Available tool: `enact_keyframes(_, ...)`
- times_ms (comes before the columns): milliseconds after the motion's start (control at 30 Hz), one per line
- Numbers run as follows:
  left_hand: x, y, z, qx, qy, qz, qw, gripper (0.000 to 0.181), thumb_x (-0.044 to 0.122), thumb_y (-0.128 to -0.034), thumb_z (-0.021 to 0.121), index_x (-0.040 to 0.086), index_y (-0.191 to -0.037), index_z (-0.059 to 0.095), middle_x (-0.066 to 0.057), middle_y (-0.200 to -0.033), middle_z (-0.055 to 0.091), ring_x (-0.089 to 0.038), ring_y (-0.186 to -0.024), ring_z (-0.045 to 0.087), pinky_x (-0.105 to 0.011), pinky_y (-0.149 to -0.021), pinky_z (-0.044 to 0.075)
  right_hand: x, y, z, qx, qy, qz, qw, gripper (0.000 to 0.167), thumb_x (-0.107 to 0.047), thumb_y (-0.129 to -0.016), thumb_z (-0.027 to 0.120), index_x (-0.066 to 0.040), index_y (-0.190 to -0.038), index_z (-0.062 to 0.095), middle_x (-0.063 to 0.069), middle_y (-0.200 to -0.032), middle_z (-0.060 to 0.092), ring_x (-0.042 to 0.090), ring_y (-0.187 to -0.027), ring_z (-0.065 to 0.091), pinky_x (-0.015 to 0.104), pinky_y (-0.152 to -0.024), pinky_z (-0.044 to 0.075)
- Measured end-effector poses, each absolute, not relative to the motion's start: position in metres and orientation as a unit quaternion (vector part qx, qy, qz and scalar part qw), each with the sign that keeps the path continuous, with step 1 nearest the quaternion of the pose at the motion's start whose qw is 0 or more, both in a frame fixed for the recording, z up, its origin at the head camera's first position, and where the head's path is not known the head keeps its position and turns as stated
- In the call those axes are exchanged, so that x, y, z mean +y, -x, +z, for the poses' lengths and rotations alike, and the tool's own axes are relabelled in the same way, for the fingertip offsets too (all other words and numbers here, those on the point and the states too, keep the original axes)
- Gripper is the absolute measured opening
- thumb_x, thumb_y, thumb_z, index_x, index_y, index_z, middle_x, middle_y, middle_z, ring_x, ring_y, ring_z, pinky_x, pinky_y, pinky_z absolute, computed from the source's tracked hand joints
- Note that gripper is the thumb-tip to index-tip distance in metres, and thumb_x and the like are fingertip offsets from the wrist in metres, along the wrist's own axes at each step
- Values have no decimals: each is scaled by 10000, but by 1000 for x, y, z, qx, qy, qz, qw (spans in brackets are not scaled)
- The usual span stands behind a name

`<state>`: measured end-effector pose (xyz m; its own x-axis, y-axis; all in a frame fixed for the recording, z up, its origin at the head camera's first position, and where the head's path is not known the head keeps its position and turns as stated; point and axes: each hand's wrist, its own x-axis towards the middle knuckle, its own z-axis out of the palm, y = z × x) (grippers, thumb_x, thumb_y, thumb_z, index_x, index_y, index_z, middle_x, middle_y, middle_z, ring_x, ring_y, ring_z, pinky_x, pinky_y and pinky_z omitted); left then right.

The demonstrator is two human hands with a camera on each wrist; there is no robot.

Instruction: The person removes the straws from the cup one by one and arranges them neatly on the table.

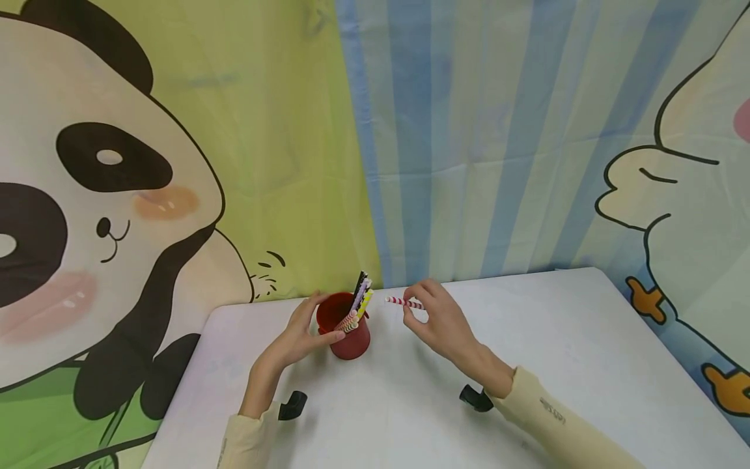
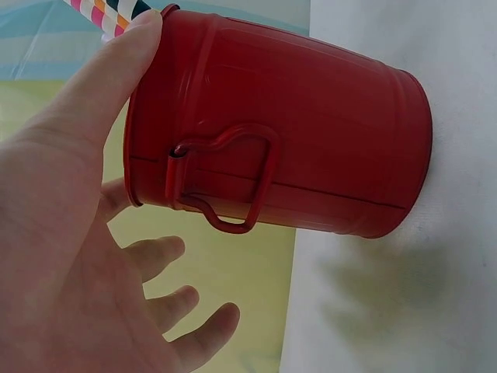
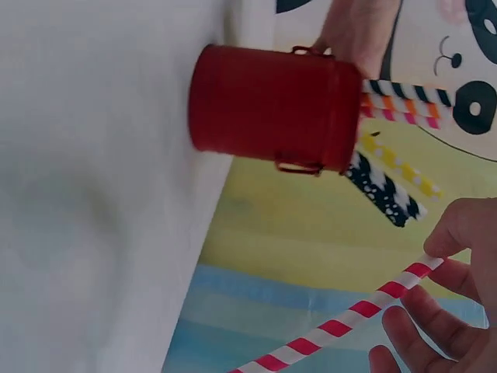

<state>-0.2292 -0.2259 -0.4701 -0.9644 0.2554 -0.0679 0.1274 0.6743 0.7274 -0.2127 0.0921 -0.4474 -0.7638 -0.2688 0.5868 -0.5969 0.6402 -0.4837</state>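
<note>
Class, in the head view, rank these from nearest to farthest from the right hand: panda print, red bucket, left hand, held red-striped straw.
1. Red-striped straw: pinched in the right hand.
2. Red bucket: left of that hand.
3. Left hand: mostly at the bucket's left.
4. Panda print: farthest left, on the backdrop.

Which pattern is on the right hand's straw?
Red and white stripes; the right wrist view shows the straw best.

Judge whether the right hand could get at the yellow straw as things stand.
Probably yes: the yellow straw sticks out of the bucket towards the right hand; only the red-striped straw pinched there lies between them.
</note>
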Motion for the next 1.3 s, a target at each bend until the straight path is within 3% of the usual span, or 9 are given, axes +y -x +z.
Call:
enact_keyframes(200, -226, 229, -471, 911, -107, 390, 81, 948, 557, -800, 790, 273, -1561, 301, -103, -1695, 93, -383, -1550, 73, -740, -1157, 184, 93, 223, -458, -893, -270, 260, 249, 121, -109, -851, 668, -164, -957, 646, 17, -951, 627, 161, -823, 545, 311, -701, 496)
enact_keyframes(667, -227, 229, -472, 906, -109, 400, 82, 921, 542, -801, 794, 312, -1549, 308, -95, -1697, 83, -362, -1551, 72, -737, -1154, 202, 92, 251, -490, -933, -270, 127, 203, 197, -126, -847, 661, -156, -1033, 602, 38, -956, 593, 259, -892, 548, 397, -745, 463)
enact_keyframes(967, -226, 229, -471, 907, -100, 400, 81, 937, 549, -785, 806, 302, -1546, 318, -84, -1697, 87, -363, -1555, 55, -736, -1158, 192, 88, 268, -505, -940, -280, 92, 169, 160, -110, -845, 642, -143, -991, 585, 52, -870, 543, 262, -811, 501, 383, -680, 419)
enact_keyframes(1300, -227, 230, -472, 906, -102, 402, 81, 935, 534, -787, 810, 306, -1546, 315, -80, -1698, 86, -363, -1555, 50, -738, -1160, 181, 86, 276, -516, -954, -265, 52, 131, 219, -153, -862, 693, -129, -1064, 613, 83, -922, 583, 286, -864, 527, 420, -736, 459)
